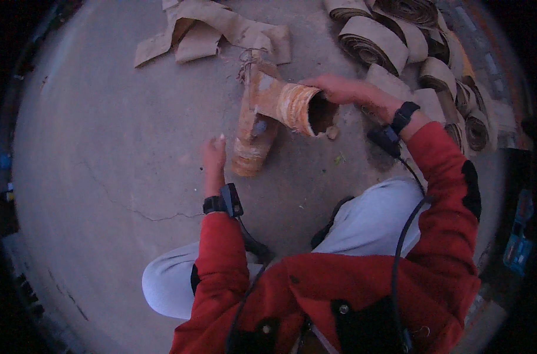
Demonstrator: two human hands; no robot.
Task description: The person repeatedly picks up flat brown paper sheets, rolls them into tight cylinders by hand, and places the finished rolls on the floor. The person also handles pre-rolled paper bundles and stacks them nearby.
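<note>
A T-shaped pipe fitting [262,94], rusty orange with pale patches, rests on the concrete ground in front of me. Its side branch points right and shows a dark open mouth; bands of material wrap the branch and the near end. Thin wire [245,62] is tangled at its far end. My right hand [336,89] grips the rim of the branch from above, its fingertips partly hidden. Left of the fitting's near end, and apart from it, my left hand [214,156] is closed with the thumb up. Whatever it may hold is too small to make out.
Folded strips of brown fabric [200,35] lie beyond the fitting. Several rolls of similar strip [371,47] are heaped at the far right. A small lump [332,132] is by the branch mouth. My bent knees [368,221] are close in front, and black cables run along both arms.
</note>
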